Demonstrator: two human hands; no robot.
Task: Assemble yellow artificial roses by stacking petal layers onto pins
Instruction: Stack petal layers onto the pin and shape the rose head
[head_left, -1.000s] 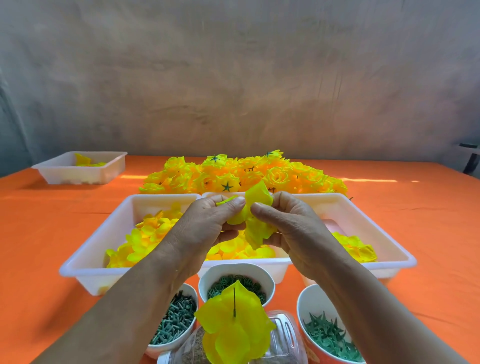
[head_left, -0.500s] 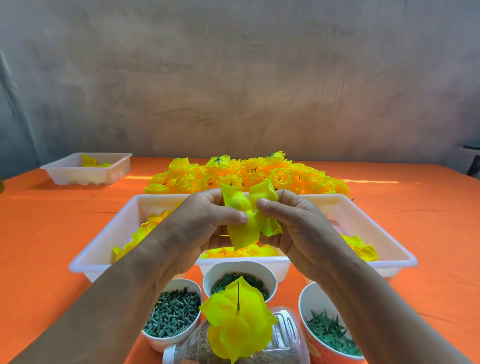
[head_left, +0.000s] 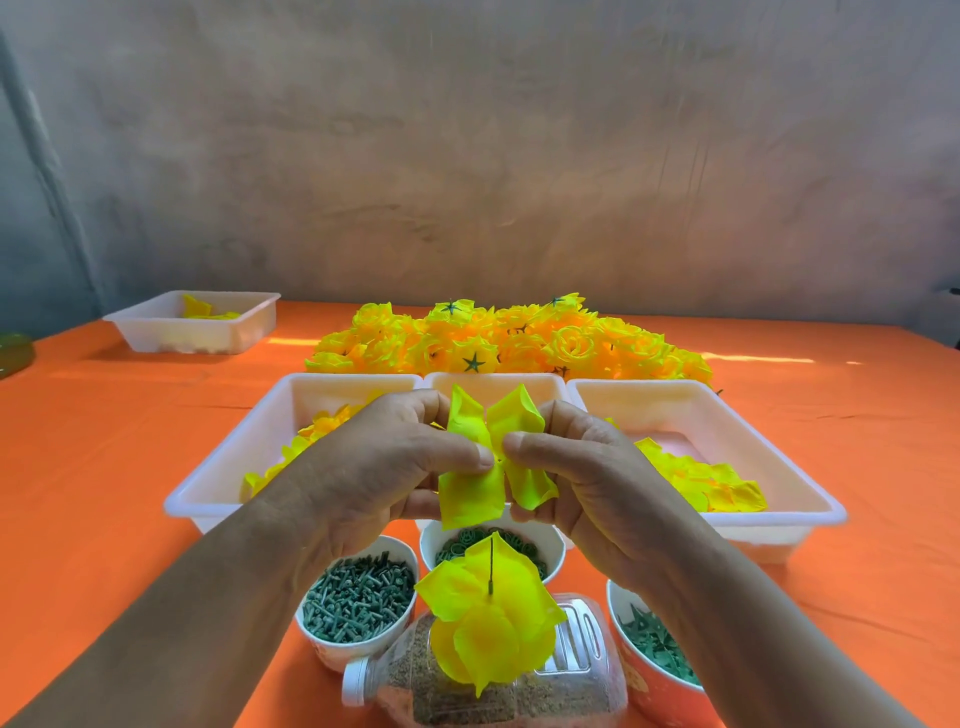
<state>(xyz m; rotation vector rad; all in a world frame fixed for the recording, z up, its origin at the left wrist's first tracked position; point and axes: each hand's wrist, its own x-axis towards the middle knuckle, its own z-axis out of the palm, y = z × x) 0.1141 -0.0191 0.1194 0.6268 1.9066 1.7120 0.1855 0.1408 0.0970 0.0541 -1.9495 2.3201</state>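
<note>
**Change of state.** Compared with one second ago, the yellow four-lobed fabric petal layer (head_left: 470, 499) is no longer bunched. It is now spread flat at the centre of the frame, two lobes up and two down. The left hand (head_left: 384, 467) and right hand (head_left: 597, 478) each pinch it at its middle, thumb against forefinger.

**Meaning for the task.** The layer appears ready for threading. Its centre hole is likely located between the thumbs. The layer is held above the thin dark upright pin (head_left: 491, 566), not yet on it.

**Pin station, lower centre.** The pin already carries a partly built yellow rose (head_left: 488, 623). It appears to stand in a clear plastic bottle (head_left: 571, 691) lying on its side and filled with brown grains.

**Containers.**
- Left white bowl (head_left: 332, 644): dark green pegs (head_left: 358, 597).
- Middle white bowl (head_left: 557, 543): green ring-shaped pieces (head_left: 452, 545).
- Right bowl (head_left: 636, 680): green star calyxes (head_left: 654, 649).
- Left white plastic tray (head_left: 337, 395) and right white plastic tray (head_left: 701, 405): loose yellow petals.
- Middle white tray (head_left: 553, 384): contents hidden by the hands.
- Far white tray (head_left: 156, 332), upper left: a few petals.

Finished yellow roses (head_left: 509, 338) are heaped behind the trays.
</note>
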